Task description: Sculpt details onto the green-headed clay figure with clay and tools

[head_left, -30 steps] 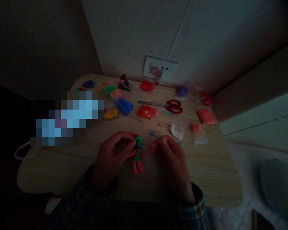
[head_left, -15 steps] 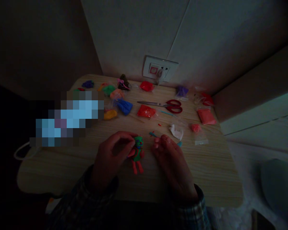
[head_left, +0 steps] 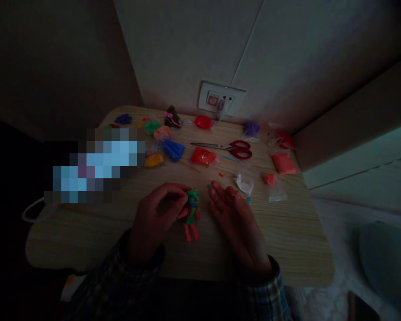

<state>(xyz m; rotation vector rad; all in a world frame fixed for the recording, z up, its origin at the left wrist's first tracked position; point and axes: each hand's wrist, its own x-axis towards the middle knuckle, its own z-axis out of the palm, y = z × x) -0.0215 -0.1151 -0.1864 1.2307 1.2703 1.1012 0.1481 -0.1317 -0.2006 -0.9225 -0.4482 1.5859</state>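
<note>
A small clay figure [head_left: 192, 214] with a green head, green-and-red body and orange-red legs lies on the wooden table [head_left: 300, 249]. My left hand [head_left: 158, 216] curls round the figure's left side, fingertips pinching it near the head. Just to the figure's right, my right hand [head_left: 232, 211] lies flat on the table with its fingers stretched out, holding nothing. A thin teal tool [head_left: 248, 200] is mostly hidden under that hand. The scene is very dim.
Several clay lumps in bags lie across the table's far half: blue [head_left: 173, 149], orange-red [head_left: 203, 156], yellow [head_left: 153, 160], salmon [head_left: 284, 163]. Red-handled scissors [head_left: 235, 148] lie at centre back. A dark clay figure [head_left: 172, 117] stands by the wall socket [head_left: 220, 99]. A blurred-out patch covers the left.
My right hand has opened from a curled pose to flat fingers on the table and slid slightly forward. The left hand and the figure have stayed put.
</note>
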